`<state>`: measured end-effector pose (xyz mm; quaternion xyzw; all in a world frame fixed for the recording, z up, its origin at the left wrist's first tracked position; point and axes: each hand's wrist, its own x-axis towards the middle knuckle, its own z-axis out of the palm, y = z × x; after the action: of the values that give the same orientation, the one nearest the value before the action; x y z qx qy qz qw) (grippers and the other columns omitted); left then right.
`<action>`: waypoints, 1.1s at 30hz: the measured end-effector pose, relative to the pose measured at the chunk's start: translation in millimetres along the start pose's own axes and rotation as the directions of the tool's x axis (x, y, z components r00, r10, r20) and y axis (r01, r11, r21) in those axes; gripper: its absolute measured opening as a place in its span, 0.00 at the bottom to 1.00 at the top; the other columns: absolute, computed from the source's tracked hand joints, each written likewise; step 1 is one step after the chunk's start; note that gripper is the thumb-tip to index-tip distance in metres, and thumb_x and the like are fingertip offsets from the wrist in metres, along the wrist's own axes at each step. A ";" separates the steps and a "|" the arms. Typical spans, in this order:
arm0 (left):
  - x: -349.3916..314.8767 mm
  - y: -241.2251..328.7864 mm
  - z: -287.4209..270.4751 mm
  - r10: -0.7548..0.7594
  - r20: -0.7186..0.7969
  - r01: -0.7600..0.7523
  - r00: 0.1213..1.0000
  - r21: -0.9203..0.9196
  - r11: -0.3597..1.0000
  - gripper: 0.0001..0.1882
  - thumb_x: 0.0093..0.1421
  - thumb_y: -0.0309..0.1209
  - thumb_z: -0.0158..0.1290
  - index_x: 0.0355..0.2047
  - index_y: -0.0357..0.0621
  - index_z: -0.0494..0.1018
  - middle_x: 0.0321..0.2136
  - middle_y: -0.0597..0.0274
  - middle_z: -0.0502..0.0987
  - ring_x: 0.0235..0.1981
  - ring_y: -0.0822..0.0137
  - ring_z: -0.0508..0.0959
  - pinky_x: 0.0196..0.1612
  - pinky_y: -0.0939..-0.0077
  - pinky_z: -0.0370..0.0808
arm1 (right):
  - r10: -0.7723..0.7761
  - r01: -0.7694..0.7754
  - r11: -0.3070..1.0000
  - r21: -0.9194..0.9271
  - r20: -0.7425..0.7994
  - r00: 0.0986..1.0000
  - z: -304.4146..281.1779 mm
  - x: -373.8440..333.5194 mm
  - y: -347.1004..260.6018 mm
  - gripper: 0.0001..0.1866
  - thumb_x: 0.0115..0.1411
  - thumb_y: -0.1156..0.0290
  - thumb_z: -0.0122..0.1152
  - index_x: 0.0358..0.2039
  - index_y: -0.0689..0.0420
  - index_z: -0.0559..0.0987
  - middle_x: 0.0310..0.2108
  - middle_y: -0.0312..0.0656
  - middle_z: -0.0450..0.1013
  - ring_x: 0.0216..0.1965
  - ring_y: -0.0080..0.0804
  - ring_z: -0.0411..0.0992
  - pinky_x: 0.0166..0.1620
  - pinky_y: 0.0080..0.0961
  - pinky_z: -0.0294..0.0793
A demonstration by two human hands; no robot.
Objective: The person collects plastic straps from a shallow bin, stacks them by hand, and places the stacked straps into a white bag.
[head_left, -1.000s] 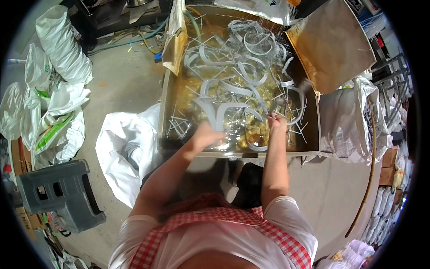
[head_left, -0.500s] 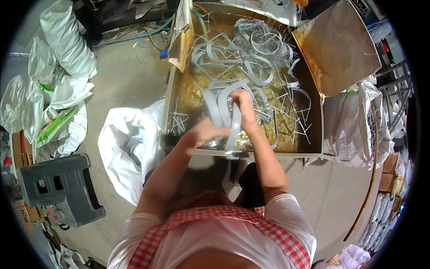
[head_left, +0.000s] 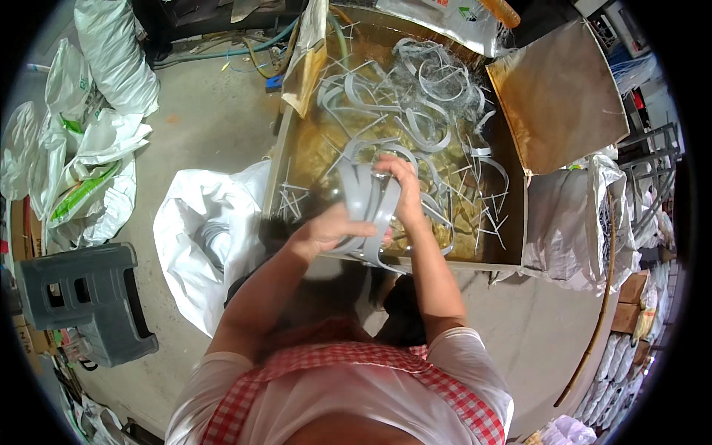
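Observation:
A bundle of curved grey plastic strips [head_left: 359,194] is held between my two hands above the near side of a water-filled trough [head_left: 277,174]. My left hand [head_left: 331,227] closes round the bundle's lower left part, slightly blurred. Higher up, my right hand [head_left: 403,189] grips the strips from the right, its fingers bent over them. One strip hangs down across the trough's near rim. More looped grey strips [head_left: 426,127] float or lie in the water beyond my hands, among thin pale sticks [head_left: 486,222].
Left of the trough stands an open white sack [head_left: 185,252] with grey coils inside. A dark grey step stool [head_left: 81,297] is farther left, near white bags [head_left: 96,170]. A brown board [head_left: 560,96] leans at the far right corner, above another sack [head_left: 567,222]. A long stick [head_left: 598,326] stands at right.
The strips have been drawn closer together and slightly toward me, with one end dropping over the near rim. My left hand has shifted a little; the whole view has tilted slightly.

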<state>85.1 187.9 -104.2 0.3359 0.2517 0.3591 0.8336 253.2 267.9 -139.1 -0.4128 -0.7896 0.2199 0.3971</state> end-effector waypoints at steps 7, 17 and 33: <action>-6.6 3.7 3.4 0.019 -0.001 -0.019 1.000 -0.162 0.987 0.28 0.43 0.24 0.58 0.47 0.33 0.65 0.33 0.49 0.75 0.34 0.58 0.76 0.42 0.63 0.73 | 0.205 -0.281 0.922 0.265 0.281 0.938 -36.1 13.5 -23.9 0.28 0.39 0.78 0.62 0.45 0.54 0.70 0.47 0.48 0.67 0.48 0.45 0.64 0.52 0.32 0.61; 2.6 -9.9 6.9 -0.181 0.241 0.249 0.954 -0.290 0.924 0.32 0.44 0.30 0.60 0.49 0.33 0.62 0.35 0.44 0.74 0.36 0.55 0.77 0.42 0.62 0.75 | 0.131 -0.291 0.919 0.266 0.489 0.862 -25.6 11.2 -9.9 0.32 0.51 0.72 0.54 0.59 0.52 0.59 0.55 0.45 0.63 0.53 0.38 0.63 0.54 0.32 0.62; 26.5 -6.1 -6.9 0.586 -0.323 -0.415 0.743 0.465 0.782 0.56 0.50 0.52 0.54 0.61 0.37 0.28 0.60 0.43 0.43 0.61 0.55 0.48 0.62 0.64 0.44 | 0.548 -0.452 0.832 0.322 -0.345 0.762 -6.6 -3.3 64.9 0.21 0.52 0.70 0.54 0.45 0.66 0.69 0.37 0.43 0.72 0.39 0.28 0.69 0.43 0.23 0.67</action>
<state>99.5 207.7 -118.0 0.4469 0.3980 0.5878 0.5444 290.6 301.8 -180.5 -0.6006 -0.5148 0.3091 0.5279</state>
